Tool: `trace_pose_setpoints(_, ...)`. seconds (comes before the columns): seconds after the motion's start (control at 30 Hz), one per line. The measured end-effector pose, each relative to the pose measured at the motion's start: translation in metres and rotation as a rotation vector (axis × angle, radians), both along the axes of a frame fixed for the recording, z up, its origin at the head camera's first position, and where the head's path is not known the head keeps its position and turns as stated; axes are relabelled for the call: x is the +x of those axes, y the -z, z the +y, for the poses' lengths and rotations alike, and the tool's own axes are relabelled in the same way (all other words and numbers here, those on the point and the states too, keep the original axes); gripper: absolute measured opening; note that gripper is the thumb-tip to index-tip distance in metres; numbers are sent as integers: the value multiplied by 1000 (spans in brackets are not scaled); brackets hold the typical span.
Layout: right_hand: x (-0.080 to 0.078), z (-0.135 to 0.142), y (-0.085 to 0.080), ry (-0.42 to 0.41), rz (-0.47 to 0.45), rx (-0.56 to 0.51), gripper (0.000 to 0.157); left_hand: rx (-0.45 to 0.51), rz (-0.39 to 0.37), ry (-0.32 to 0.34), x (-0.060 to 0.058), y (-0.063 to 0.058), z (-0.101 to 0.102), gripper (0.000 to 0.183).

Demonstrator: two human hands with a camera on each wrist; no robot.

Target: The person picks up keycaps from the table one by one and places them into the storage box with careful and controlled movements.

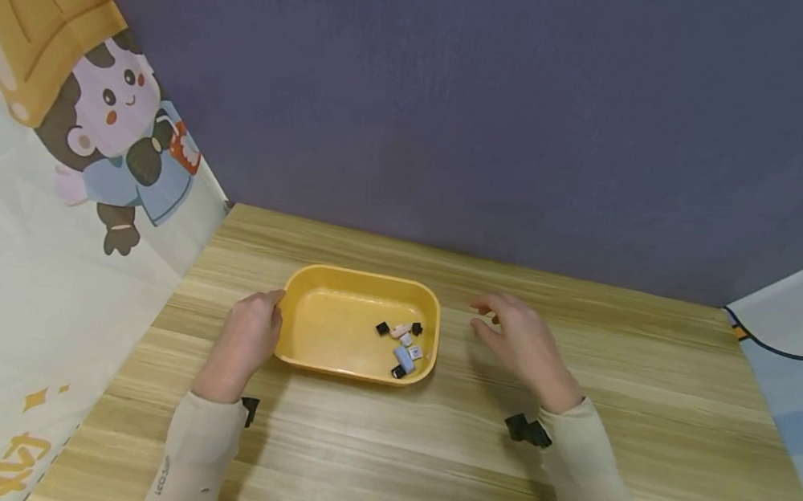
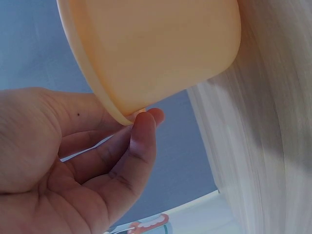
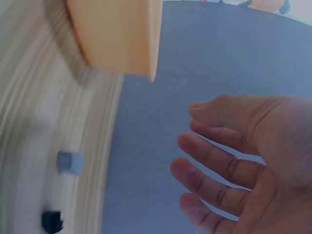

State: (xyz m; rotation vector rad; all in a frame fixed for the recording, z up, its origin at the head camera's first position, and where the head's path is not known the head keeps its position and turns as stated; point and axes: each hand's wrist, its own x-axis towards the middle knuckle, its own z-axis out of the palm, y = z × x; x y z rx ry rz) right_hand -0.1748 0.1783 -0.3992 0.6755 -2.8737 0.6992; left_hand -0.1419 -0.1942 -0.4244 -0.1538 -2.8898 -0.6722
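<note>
Work position: the yellow tray (image 1: 335, 333) is on the tabletop (image 1: 367, 457), left of its middle and nearer the far edge than the near edge. The tray's long axis runs left to right, roughly parallel to the far edge.

Left hand (image 1: 246, 332): fingers pinch the rim at the tray's left end, thumb against the other fingers.

Right hand (image 1: 524, 339): beyond the tray's right end, apart from it. Fingers are loosely curved, with a modest gap to the thumb, and hold nothing.

Tray contents: small pieces lie grouped toward the right end, including a light-blue piece (image 1: 403, 358), a white square piece (image 1: 416, 353) and a pink piece (image 1: 400, 331). The remaining floor is bare.

Governing relation: the group lies left of the right hand's fingers, across the tray's right wall. The right hand is nearer to it.

Note: the right wrist view shows a pale block (image 3: 69, 162) and a dark piece (image 3: 52, 222) against the tabletop; the head view does not show them.
</note>
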Motion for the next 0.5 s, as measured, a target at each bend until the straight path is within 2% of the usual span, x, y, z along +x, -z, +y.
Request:
trace_pose_setpoints(0.17,-2,10,9,20,-36,11,31,0,6,1,1,0,0,30)
trace_pose_setpoints(0.5,-10,21,32,66,-34,70,29,-2,4,-8,1,-1,0,30)
